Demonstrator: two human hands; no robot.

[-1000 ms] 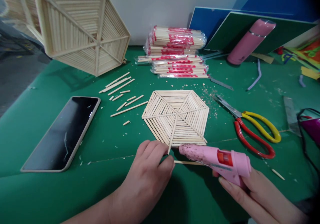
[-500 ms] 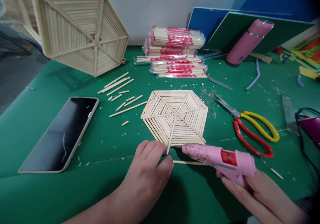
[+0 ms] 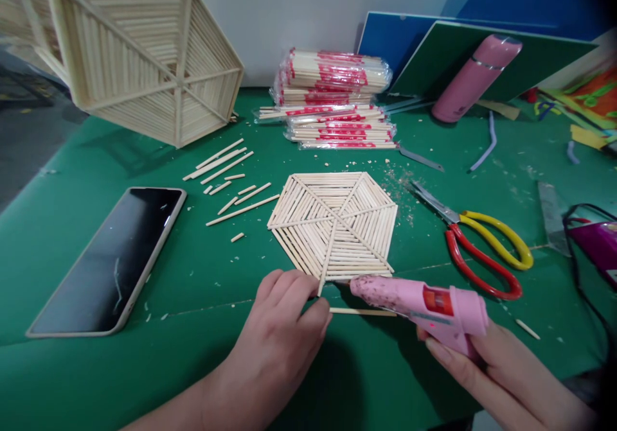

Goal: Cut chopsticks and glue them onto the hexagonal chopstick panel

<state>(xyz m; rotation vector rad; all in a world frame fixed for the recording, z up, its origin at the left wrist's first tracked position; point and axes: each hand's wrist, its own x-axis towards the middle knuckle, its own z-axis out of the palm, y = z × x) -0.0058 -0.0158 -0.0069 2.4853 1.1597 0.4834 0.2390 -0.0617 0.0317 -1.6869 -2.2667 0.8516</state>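
A seven-sided panel of thin wooden sticks (image 3: pixel 357 238) lies flat on the green table, its spokes meeting in the middle. At its near corner, my left hand (image 3: pixel 284 328) has curled fingers. From beside its thumb a wooden stick (image 3: pixel 364 312) points right; the fingers hide its left end. My right hand (image 3: pixel 486 360) is closed around the handle of a pink hot glue gun (image 3: pixel 434 306). The dark-stained nozzle of the gun points left at the panel's near edge, close to my left fingertips. Whether the tip touches the wood is hard to tell.
Loose stick pieces (image 3: pixel 236 209) and a phone (image 3: pixel 110 257) lie left. A larger stick structure (image 3: pixel 144 65) stands behind. Wrapped chopstick bundles (image 3: pixel 337 97) sit at the back. Scissors (image 3: pixel 482 238), a pink bottle (image 3: pixel 477 78) and a black cord (image 3: pixel 576 270) are on the right.
The whole view has shifted slightly, so things appear a little further left. Both hands, the glue gun and the panel keep nearly the same places relative to each other.
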